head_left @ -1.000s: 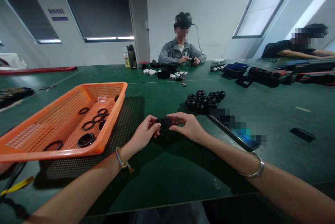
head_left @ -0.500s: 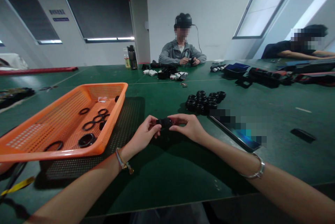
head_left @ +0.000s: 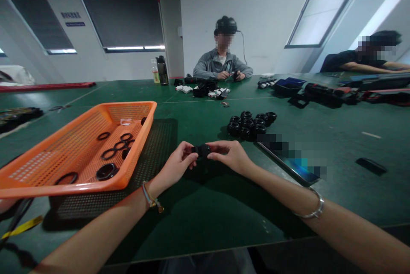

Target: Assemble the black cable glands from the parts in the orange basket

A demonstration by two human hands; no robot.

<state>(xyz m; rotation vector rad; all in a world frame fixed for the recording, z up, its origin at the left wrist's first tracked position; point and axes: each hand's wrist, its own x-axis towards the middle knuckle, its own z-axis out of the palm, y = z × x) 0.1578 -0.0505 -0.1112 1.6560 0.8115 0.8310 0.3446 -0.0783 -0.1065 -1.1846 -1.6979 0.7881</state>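
Between both hands, just above the green table, is a small black cylindrical part; its exact kind is unclear. My left hand pinches its left end between thumb and fingers. At the other end, the thumb and fingertips of my right hand grip its right side. Beyond my right hand stands a cluster of glossy black round parts, several of them close together. To the left, an orange perforated basket holds several black rings and a thicker black ring.
A phone lies right of my right hand, with a dark curved piece farther right. Across the table a person handles a small dark item behind black and white parts. Two bottles stand at the back.
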